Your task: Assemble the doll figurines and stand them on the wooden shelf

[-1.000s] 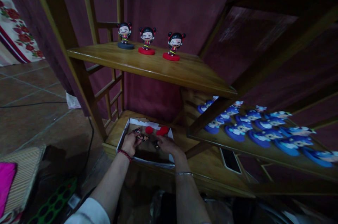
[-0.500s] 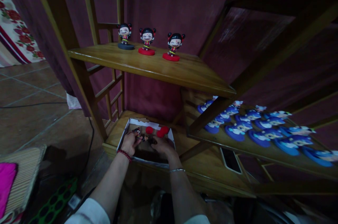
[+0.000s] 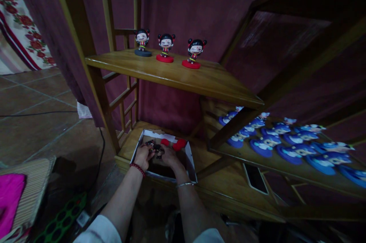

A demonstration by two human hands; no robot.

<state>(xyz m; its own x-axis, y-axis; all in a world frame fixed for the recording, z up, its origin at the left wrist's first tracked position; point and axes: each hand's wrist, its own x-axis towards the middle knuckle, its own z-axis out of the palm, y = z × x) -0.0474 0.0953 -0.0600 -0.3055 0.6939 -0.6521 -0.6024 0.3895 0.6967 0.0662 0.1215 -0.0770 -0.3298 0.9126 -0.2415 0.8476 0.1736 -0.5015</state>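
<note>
A shallow white cardboard box (image 3: 192,161) sits on the lower wooden shelf, with both my hands inside it. My left hand (image 3: 143,156) has its fingers closed at small dark-haired figurines (image 3: 150,143) in the left part of the box. Close against it, my right hand (image 3: 169,156) pinches a small dark figurine (image 3: 159,153); its fingertips are partly hidden and the parts are small and dim. Red round bases (image 3: 179,144) lie behind my right hand along the box's far side.
On the shelf above stand figurines on round bases: one on a dark base (image 3: 142,53), two on red bases (image 3: 164,58). Rows of blue figurines (image 3: 264,144) fill the right shelf. A phone (image 3: 255,178) lies below them. A wooden post (image 3: 98,98) rises at left.
My right hand has moved left, closer to my left hand, with the figurine between them. The whole view has shifted slightly, so the shelves appear further right.
</note>
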